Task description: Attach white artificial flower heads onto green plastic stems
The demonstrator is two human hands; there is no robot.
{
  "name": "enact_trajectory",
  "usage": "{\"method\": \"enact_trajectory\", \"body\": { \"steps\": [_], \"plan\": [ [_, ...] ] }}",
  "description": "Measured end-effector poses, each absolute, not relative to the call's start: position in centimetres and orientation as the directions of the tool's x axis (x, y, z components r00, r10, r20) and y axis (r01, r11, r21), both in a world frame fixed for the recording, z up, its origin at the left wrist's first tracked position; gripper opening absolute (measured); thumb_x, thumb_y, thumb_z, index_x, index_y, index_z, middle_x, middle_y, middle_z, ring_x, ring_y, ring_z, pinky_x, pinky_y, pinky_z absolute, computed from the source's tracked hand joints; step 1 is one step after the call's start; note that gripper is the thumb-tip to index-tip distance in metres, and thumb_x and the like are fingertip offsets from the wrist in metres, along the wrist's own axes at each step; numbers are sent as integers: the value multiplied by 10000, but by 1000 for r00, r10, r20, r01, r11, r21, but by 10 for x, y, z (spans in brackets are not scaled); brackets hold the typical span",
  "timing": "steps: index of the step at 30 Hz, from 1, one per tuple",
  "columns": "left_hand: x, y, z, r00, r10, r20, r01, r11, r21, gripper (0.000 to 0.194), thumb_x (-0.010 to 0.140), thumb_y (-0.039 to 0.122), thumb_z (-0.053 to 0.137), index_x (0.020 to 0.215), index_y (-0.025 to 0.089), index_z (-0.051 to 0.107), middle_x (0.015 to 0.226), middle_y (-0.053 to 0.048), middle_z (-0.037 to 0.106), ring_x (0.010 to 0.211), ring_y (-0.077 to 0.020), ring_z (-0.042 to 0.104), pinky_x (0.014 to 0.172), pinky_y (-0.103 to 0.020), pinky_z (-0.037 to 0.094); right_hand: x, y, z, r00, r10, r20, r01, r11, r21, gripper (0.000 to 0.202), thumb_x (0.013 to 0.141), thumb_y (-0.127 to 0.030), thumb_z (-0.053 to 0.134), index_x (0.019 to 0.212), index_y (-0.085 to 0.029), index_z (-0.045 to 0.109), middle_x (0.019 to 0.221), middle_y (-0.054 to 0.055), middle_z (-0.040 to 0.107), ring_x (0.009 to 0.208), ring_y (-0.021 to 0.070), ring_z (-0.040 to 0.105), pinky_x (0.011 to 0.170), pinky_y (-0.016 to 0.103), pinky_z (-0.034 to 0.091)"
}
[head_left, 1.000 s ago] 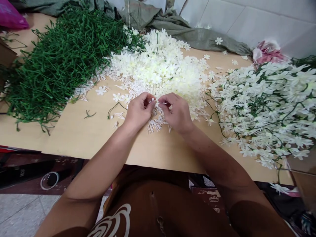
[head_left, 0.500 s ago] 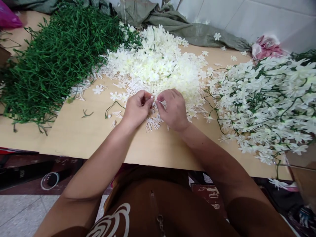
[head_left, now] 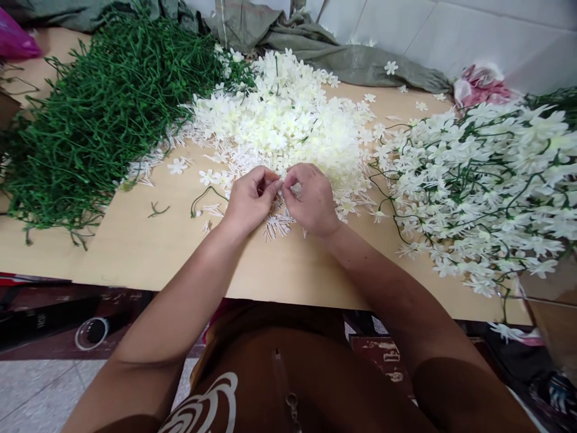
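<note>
Grips pinched closed, left hand (head_left: 250,199) and right hand (head_left: 312,201) hold a tiny white piece (head_left: 282,181) between them, seemingly fitting it; flowers (head_left: 288,123) lie at twelve o'clock, stems (head_left: 117,114) at ten. Next likely needs steady alignment.

Bare tabletop (head_left: 288,273) between forearms (head_left: 198,264) passable; white flower pile (head_left: 288,123) blocks ahead, green stems (head_left: 121,108) left, stemmed blossoms (head_left: 484,180) right.
</note>
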State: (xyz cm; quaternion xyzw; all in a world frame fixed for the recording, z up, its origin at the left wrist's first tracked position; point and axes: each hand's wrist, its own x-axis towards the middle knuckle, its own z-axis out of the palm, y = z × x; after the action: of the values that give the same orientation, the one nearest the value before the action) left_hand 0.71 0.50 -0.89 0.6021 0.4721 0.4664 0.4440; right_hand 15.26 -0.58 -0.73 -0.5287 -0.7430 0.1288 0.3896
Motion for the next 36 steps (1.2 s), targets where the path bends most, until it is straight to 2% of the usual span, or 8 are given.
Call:
{"method": "enact_trajectory", "body": {
  "steps": [4, 9, 19, 23, 27, 29, 32, 36],
  "plan": [
    [5, 4, 5, 129, 990, 65, 9, -67, 998, 101, 859, 283, 636, 819, 192, 618, 613, 21, 586, 531, -94, 540, 543, -229, 415, 157, -4, -6, -68, 914, 399, 511, 376, -773, 183, 812, -199, 630, 752, -235, 461, 808, 5, 614, 844, 173, 606, 844, 362, 492],
    [6, 6, 10, 100, 995, 26, -23, -23, 999, 105, 752, 81, 693, 760, 160, 625, 597, 24, 587, 521, -79, 518, 547, -219, 420, 162, -2, -7, -17, 947, 322, 256, 315, -914, 224, 773, -252, 685, 754, -225, 463, 778, -24, 605, 754, 116, 599, 772, 304, 518],
    [5, 4, 4, 252, 967, 18, -96, 6, 995, 160, 737, 224, 737, 736, 164, 589, 606, 36, 579, 549, -76, 534, 563, -203, 430, 162, -7, -6, -154, 915, 374, 180, 398, -899, 215, 802, -363, 693, 923, -210, 601, 700, -43, 557, 630, 85, 539, 620, 249, 487],
    [-3, 3, 5, 263, 961, 88, 151, -131, 980, 101, 799, 250, 639, 766, 156, 619, 670, 4, 613, 602, -96, 542, 592, -228, 433, 166, -9, -4, -102, 886, 453, 286, 462, -839, 129, 807, -294, 679, 773, -206, 591, 741, -17, 565, 703, 107, 543, 655, 272, 487],
    [-38, -5, 21, 263, 932, 251, 637, -363, 680, 137, 826, 229, 566, 840, 170, 689, 854, -52, 682, 801, -165, 596, 737, -298, 458, 175, -15, 3, -26, 883, 468, 253, 459, -852, 145, 771, -208, 697, 706, -211, 567, 775, -9, 559, 776, 120, 541, 702, 283, 491],
    [-59, -10, 29, 305, 930, 203, 785, -367, 500, 191, 835, 205, 524, 862, 194, 713, 915, -63, 696, 868, -191, 609, 816, -333, 463, 176, -22, 7, -63, 921, 384, 144, 389, -910, 171, 755, -222, 722, 693, -203, 563, 799, -4, 570, 768, 112, 552, 685, 273, 491],
    [-79, -14, 32, 361, 930, 73, 883, -366, 293, 255, 825, 195, 493, 907, 201, 734, 1009, -95, 702, 958, -251, 618, 876, -396, 454, 168, -39, 7, -313, 932, 181, -22, 183, -983, 210, 764, -296, 732, 697, -191, 562, 803, 9, 612, 715, 102, 582, 639, 262, 495],
    [-76, -10, 24, 368, 930, 0, 914, -362, 183, 271, 828, 202, 485, 920, 201, 740, 1018, -117, 711, 1000, -294, 629, 884, -430, 443, 146, -54, -6, -579, 815, -3, -27, -23, -999, 241, 768, -371, 720, 735, -180, 577, 781, 29, 640, 697, 126, 618, 678, 312, 528]
  ]
}}
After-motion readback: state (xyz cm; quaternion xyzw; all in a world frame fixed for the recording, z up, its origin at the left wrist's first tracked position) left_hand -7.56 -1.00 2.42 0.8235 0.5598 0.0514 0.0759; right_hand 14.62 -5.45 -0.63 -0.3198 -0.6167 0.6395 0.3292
